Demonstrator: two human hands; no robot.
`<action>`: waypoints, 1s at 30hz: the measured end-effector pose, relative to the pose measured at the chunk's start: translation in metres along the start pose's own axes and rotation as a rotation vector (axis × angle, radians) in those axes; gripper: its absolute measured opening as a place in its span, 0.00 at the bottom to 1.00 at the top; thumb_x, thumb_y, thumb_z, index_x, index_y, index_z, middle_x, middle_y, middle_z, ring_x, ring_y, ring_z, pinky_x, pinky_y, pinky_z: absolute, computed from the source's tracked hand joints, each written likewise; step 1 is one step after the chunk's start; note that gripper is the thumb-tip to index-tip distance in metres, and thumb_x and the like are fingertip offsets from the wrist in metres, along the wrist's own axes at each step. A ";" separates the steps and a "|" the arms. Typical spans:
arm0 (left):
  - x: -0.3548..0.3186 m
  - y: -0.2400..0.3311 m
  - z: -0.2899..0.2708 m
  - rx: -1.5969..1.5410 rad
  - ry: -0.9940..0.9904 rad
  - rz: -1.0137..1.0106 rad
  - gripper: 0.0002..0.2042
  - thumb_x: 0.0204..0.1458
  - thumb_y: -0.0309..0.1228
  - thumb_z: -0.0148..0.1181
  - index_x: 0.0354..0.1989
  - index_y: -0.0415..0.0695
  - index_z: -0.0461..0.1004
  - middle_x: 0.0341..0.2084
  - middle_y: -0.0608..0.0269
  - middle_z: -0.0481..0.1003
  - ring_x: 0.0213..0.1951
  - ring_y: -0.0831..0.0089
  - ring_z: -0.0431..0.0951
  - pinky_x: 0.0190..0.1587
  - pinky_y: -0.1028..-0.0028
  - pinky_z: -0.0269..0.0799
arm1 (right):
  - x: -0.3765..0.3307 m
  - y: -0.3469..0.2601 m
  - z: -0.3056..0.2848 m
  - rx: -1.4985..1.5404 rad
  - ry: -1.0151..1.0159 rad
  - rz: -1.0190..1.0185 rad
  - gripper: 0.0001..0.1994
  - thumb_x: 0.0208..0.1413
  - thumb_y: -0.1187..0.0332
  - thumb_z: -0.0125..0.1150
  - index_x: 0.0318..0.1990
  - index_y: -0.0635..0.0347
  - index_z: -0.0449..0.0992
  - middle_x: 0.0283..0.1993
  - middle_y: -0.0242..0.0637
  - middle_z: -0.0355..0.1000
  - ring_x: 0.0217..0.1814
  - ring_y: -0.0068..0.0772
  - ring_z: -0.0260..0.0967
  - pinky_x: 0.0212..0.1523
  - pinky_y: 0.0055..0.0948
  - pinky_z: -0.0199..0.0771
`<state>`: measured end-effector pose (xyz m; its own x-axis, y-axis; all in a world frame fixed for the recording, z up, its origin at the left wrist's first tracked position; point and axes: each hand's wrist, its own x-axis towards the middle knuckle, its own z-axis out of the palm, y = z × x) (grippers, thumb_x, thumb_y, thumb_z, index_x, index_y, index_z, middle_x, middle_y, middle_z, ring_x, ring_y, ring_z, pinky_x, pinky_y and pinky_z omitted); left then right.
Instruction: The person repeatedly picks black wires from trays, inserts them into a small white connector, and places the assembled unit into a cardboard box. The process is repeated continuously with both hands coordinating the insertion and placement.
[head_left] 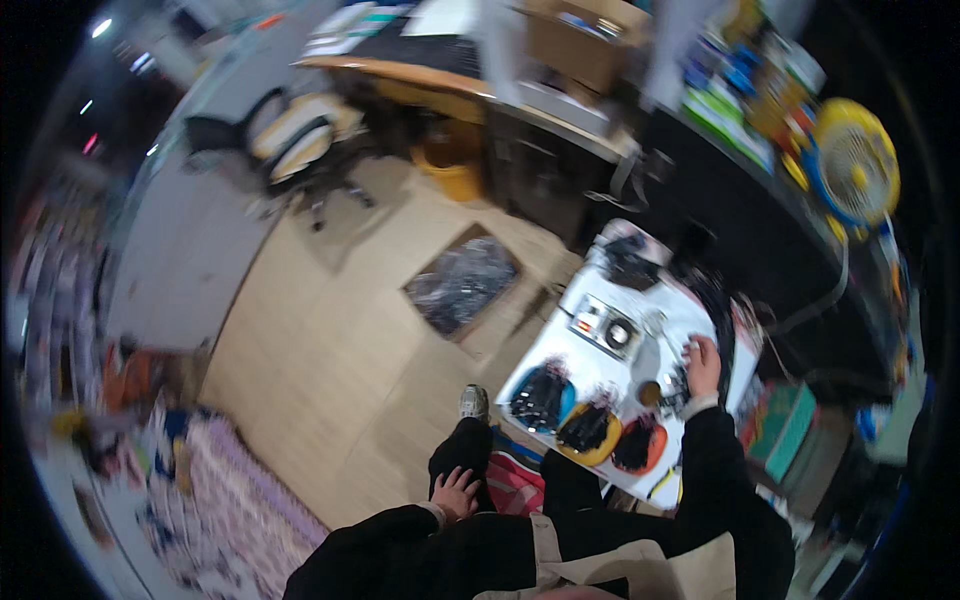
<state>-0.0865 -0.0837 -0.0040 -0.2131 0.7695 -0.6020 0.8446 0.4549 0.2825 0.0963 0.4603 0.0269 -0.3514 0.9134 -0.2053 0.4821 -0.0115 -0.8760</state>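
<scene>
My left hand (457, 492) rests on my left knee with its fingers spread and nothing in them. Over the right side of a white table (560, 345), my right hand (702, 367) reaches down with bent fingers, blurred. Whether they hold anything does not show. Small dark pieces (677, 385) lie beside it, along with a small round brownish pot (650, 393). A white box-shaped device with a black round part (606, 328) stands to its left. Nearer to me are a blue bowl (570, 392), a yellow bowl (603, 452) and an orange bowl (657, 450), each holding black parts.
Black plastic bags (632, 265) sit at the table's far end; a yellow-handled tool (662, 482) lies near its front. An open carton (435, 318) with clear plastic stands on the floor. Beyond are an office chair (300, 140), a yellow bin (455, 177) and a yellow-blue fan (855, 165).
</scene>
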 end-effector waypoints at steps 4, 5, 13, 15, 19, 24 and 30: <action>-0.058 0.019 -0.006 -0.198 -0.225 -0.245 0.27 0.52 0.51 0.51 0.62 0.62 0.62 0.68 0.60 0.50 0.68 0.47 0.48 0.58 0.32 0.48 | -0.018 -0.024 0.047 0.174 -0.208 -0.105 0.09 0.62 0.72 0.47 0.47 0.61 0.69 0.35 0.32 0.71 0.32 0.21 0.69 0.29 0.21 0.68; -0.072 0.017 -0.013 -0.423 -0.137 -0.336 0.24 0.55 0.48 0.50 0.60 0.56 0.65 0.65 0.57 0.57 0.65 0.51 0.55 0.61 0.43 0.53 | -0.028 -0.029 0.058 0.104 -0.233 -0.055 0.09 0.62 0.73 0.46 0.48 0.62 0.68 0.36 0.34 0.72 0.32 0.21 0.69 0.28 0.21 0.68; -0.140 -0.111 -0.133 -1.212 0.179 0.065 0.21 0.60 0.41 0.48 0.55 0.40 0.68 0.51 0.52 0.71 0.55 0.58 0.68 0.60 0.66 0.60 | -0.121 -0.122 0.166 -0.443 -0.728 0.184 0.11 0.56 0.76 0.49 0.46 0.65 0.68 0.31 0.47 0.74 0.31 0.36 0.75 0.27 0.33 0.76; -0.170 -0.142 -0.156 -1.286 0.281 -0.014 0.20 0.61 0.39 0.48 0.54 0.37 0.69 0.48 0.53 0.74 0.53 0.62 0.70 0.58 0.69 0.62 | -0.128 -0.166 0.203 -0.601 -0.893 -0.028 0.13 0.56 0.73 0.52 0.48 0.66 0.68 0.32 0.48 0.76 0.34 0.37 0.77 0.30 0.34 0.77; -0.254 -0.208 -0.175 -1.702 0.684 -0.321 0.14 0.60 0.28 0.49 0.51 0.37 0.71 0.42 0.62 0.75 0.44 0.73 0.74 0.51 0.73 0.69 | -0.127 -0.236 0.282 -0.708 -1.062 -0.253 0.13 0.58 0.67 0.55 0.44 0.67 0.74 0.35 0.46 0.77 0.36 0.36 0.77 0.37 0.31 0.77; -0.354 -0.227 -0.162 -1.536 1.586 -0.817 0.12 0.44 0.16 0.42 0.22 0.35 0.76 0.17 0.61 0.74 0.23 0.74 0.74 0.31 0.74 0.71 | -0.065 -0.240 0.399 -0.765 -1.098 -0.377 0.15 0.55 0.61 0.57 0.43 0.63 0.77 0.31 0.40 0.76 0.33 0.36 0.74 0.37 0.33 0.74; -0.375 -0.188 -0.153 -1.623 1.662 -1.036 0.08 0.35 0.18 0.42 0.12 0.38 0.68 0.09 0.66 0.66 0.14 0.77 0.64 0.19 0.75 0.58 | 0.022 -0.245 0.553 -1.152 -1.306 -0.742 0.15 0.54 0.59 0.55 0.42 0.59 0.79 0.34 0.45 0.77 0.39 0.45 0.75 0.43 0.40 0.73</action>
<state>-0.2404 -0.3891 0.2825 -0.7664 -0.5625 -0.3101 -0.3415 -0.0521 0.9385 -0.4735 0.2583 -0.0046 -0.7501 -0.2397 -0.6164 0.0021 0.9312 -0.3646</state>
